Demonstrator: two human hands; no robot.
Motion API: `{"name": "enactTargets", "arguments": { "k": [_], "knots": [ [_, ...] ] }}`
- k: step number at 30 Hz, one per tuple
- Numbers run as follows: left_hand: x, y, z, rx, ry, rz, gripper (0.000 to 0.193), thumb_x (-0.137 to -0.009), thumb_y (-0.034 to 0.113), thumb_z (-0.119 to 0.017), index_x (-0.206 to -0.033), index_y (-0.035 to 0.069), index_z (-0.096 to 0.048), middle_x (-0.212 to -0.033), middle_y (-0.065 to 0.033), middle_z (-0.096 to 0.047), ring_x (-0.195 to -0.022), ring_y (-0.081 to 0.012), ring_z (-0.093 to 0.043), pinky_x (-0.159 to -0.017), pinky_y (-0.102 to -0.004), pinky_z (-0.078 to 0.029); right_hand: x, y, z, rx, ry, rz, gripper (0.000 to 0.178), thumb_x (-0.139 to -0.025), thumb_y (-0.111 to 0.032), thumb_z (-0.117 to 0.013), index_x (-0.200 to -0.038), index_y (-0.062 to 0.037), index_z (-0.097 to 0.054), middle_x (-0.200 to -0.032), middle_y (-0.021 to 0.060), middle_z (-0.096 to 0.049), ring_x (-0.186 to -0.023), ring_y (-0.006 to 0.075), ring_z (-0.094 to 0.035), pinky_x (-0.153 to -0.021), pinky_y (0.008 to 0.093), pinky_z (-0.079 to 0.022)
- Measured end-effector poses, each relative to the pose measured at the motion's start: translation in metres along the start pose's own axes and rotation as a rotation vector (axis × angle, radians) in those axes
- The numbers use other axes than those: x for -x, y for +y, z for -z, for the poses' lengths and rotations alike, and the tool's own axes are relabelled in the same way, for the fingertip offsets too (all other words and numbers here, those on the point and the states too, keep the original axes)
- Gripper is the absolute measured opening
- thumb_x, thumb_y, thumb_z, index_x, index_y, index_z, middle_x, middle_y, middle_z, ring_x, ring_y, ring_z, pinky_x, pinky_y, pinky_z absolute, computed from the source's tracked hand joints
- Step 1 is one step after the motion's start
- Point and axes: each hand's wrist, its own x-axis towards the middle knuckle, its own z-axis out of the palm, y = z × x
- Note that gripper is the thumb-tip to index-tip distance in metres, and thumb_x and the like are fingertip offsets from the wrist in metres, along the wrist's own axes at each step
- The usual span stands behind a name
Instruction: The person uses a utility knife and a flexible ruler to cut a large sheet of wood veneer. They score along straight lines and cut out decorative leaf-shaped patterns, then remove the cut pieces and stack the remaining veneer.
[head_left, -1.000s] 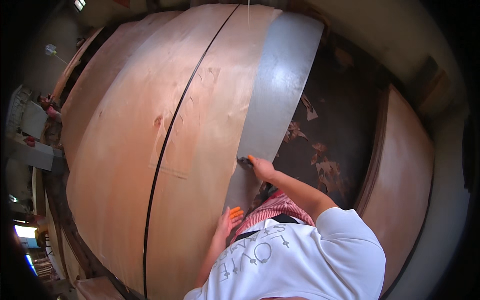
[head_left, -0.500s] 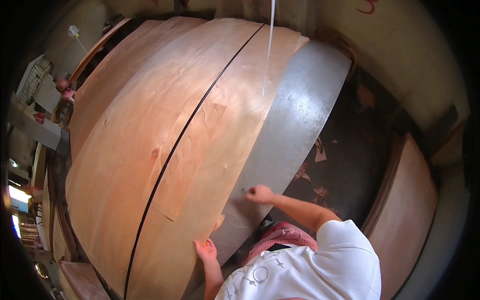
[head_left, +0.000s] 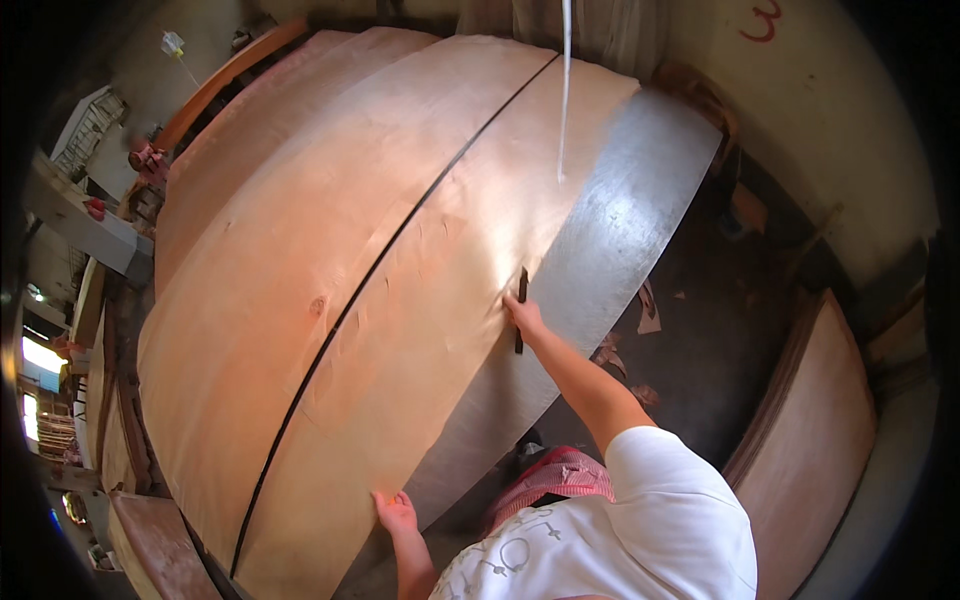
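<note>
A broad, pale wood veneer sheet (head_left: 400, 390) lies over a stack and bulges slightly. My left hand (head_left: 396, 512) is closed on its near right edge, thumb and fingers at the rim. Farther along the same edge, my right hand (head_left: 522, 312) is closed around a narrow, dark, flat tool (head_left: 520, 341); its exact kind is unclear. The right fingers also touch the veneer's edge, where the sheet puckers. Beside the edge runs a grey, smooth tabletop (head_left: 600, 230), partly under the sheet.
A long black cord (head_left: 345, 320) crosses above the veneer, and a white cord (head_left: 566, 90) hangs at the far side. Veneer scraps (head_left: 648, 308) litter the dark floor on the right. Another stack of sheets (head_left: 810, 400) stands at the right, near the wall (head_left: 830, 120).
My right hand has moved forward along the veneer's edge, and the dark tool now shows plainly. The smaller veneer piece with curved cuts no longer shows distinctly on the sheet. My left hand stays at the edge.
</note>
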Motion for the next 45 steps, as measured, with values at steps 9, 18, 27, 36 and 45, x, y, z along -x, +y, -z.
{"name": "enactTargets", "arguments": {
  "k": [9, 18, 27, 36, 45],
  "knots": [
    [0.037, 0.019, 0.169, -0.058, 0.128, 0.029, 0.036, -0.082, 0.040, -0.056, -0.107, 0.015, -0.051, -0.100, 0.0031, -0.056, -0.085, -0.0097, -0.050, -0.070, -0.0228, -0.040, 0.178, 0.097, 0.062, -0.078, 0.016, -0.112, 0.029, -0.080, -0.030, -0.060, -0.063, -0.0091, -0.049, -0.052, -0.0021, -0.041, -0.042, 0.0101, -0.036, -0.043, 0.0264, -0.028],
    [0.093, -0.011, 0.297, -0.205, -0.106, 0.310, 0.040, -0.083, 0.044, -0.052, -0.103, 0.010, -0.053, -0.091, -0.0004, -0.059, -0.079, -0.0124, -0.055, -0.068, -0.0270, -0.046, 0.288, 0.154, 0.155, -0.048, 0.261, -0.152, 0.024, -0.078, -0.027, -0.062, -0.070, -0.0081, -0.049, -0.055, -0.0015, -0.044, -0.044, 0.0096, -0.038, -0.040, 0.0251, -0.029],
    [0.098, 0.020, 0.227, -0.759, -0.489, 0.719, 0.057, -0.091, 0.048, -0.028, -0.107, -0.003, -0.050, -0.092, -0.0153, -0.060, -0.077, -0.0210, -0.060, -0.066, -0.0292, -0.050, 0.323, 0.139, 0.185, 0.308, 0.014, -0.277, 0.020, -0.080, -0.024, -0.055, -0.084, -0.0047, -0.059, -0.074, 0.0083, -0.066, -0.038, 0.0066, -0.035, -0.035, 0.0228, -0.026],
    [0.010, 0.029, 0.061, -0.491, -0.278, 0.246, 0.058, -0.087, 0.053, -0.034, -0.109, 0.003, -0.053, -0.095, -0.0069, -0.061, -0.077, -0.0145, -0.059, -0.059, -0.0192, -0.047, 0.275, 0.119, 0.130, 0.358, -0.168, -0.214, 0.024, -0.086, -0.022, -0.047, -0.095, -0.0037, -0.059, -0.073, 0.0037, -0.065, -0.043, 0.0047, -0.036, -0.040, 0.0207, -0.027],
    [-0.038, 0.040, 0.055, -0.363, 0.117, 0.306, 0.052, -0.082, 0.053, -0.039, -0.102, 0.007, -0.055, -0.092, -0.0043, -0.063, -0.069, -0.0107, -0.059, -0.047, -0.0161, -0.043, 0.225, 0.072, 0.133, 0.514, -0.393, -0.072, 0.022, -0.087, -0.015, -0.045, -0.096, 0.0000, -0.058, -0.071, 0.0058, -0.064, -0.074, 0.0117, -0.059, -0.078, 0.0249, -0.041]
  ]
}}
